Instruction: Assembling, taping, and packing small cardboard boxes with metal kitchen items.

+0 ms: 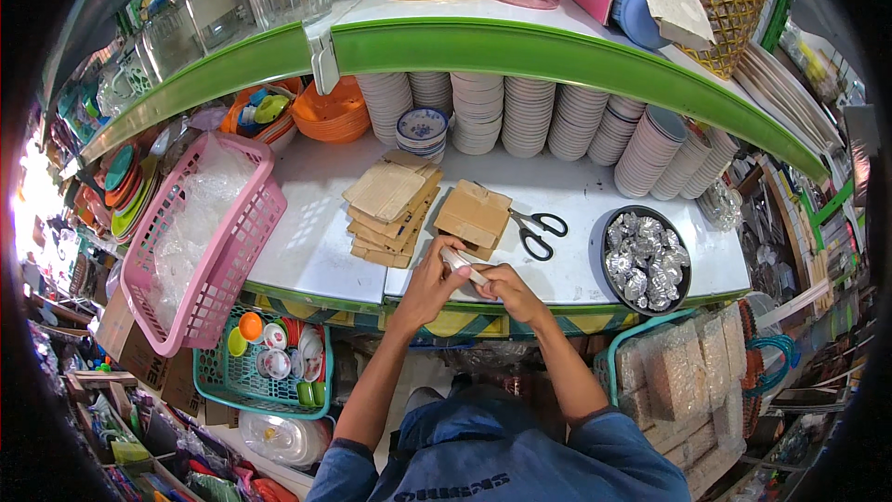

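My left hand point(426, 290) and my right hand point(513, 292) meet at the front of the white shelf, both closed around a slim whitish piece point(462, 266). Fingers cover much of it, so its kind is unclear. Just beyond lies a small stack of brown cardboard pieces point(472, 212). Scissors point(527, 219) with black handles rest against its right side, their blades partly hidden. A taller stack of cut cardboard point(388, 193) sits to the left. Further right, a round black bowl point(609, 284) holds many silver fluted metal moulds point(643, 260).
Stacked white bowls point(528, 121) line the back under a green-edged upper shelf point(576, 48). At left stands a pink basket point(243, 240) with clear plastic. Below are a teal basket point(260, 402) of small dishes and bubble-wrapped packs point(683, 372) at right.
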{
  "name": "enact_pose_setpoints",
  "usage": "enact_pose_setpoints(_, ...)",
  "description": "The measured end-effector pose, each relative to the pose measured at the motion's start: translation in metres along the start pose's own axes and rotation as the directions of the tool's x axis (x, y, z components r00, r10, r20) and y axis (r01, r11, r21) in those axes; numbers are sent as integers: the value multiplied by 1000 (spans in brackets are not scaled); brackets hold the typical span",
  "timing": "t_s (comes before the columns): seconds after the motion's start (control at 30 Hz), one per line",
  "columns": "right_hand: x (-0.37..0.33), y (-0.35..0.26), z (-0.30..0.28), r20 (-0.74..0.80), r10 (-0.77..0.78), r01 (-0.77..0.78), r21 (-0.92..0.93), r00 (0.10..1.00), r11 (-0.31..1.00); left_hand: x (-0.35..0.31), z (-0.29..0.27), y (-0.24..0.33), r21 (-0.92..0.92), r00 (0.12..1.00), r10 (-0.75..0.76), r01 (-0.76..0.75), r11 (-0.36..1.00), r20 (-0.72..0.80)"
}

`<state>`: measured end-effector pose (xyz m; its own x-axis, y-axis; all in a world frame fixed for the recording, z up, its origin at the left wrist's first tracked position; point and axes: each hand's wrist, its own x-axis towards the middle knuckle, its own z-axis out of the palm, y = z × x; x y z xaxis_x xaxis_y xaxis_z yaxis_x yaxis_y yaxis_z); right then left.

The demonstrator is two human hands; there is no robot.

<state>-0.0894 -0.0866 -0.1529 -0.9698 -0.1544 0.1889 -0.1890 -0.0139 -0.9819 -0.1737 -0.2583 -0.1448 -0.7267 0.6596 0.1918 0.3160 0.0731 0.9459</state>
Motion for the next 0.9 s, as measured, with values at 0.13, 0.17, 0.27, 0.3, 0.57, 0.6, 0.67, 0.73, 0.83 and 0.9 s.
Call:
enact_pose_setpoints(0.13,1,-2,0,7,23,-23,28,1000,999,-1,2,4,-16,999,-47,47,999,-22)
enact_pose_setpoints(0.17,2,-5,0,8,22,-22,28,1000,999,-2,1,2,-96,995,-100,99,990,-2)
enact_pose_setpoints(0.27,3,-14,4,16,-2,2,-22,1000,1000,-1,-9,-5,-298,972,-215,233,926,91)
enact_pose_setpoints(0.3,4,-17,8,-5,-20,20,-29,1000,999,0,-11,-6,-411,949,-268,315,856,169)
enact_pose_setpoints(0.57,2,-10,5,-10,15,-16,-76,1000,997,-1,4,-4,0,998,37,-37,999,-45)
enact_pose_setpoints(0.6,3,-10,4,-5,-6,6,-71,1000,997,-1,4,-2,-50,999,7,-10,999,-52)
enact_pose_setpoints(0.67,4,-13,4,2,-28,28,-66,1000,997,-1,-3,-2,-193,993,-113,114,975,17)
enact_pose_setpoints(0.73,4,-18,5,-7,-38,37,-66,999,997,0,-8,-1,-321,970,-219,241,916,103)
enact_pose_setpoints(0.83,5,-10,0,46,-149,153,-87,988,984,-1,-6,0,-330,955,-267,296,897,129)
enact_pose_setpoints(0.9,3,-10,3,24,-120,122,-101,992,987,-2,3,-3,-21,999,-13,13,1000,-30)
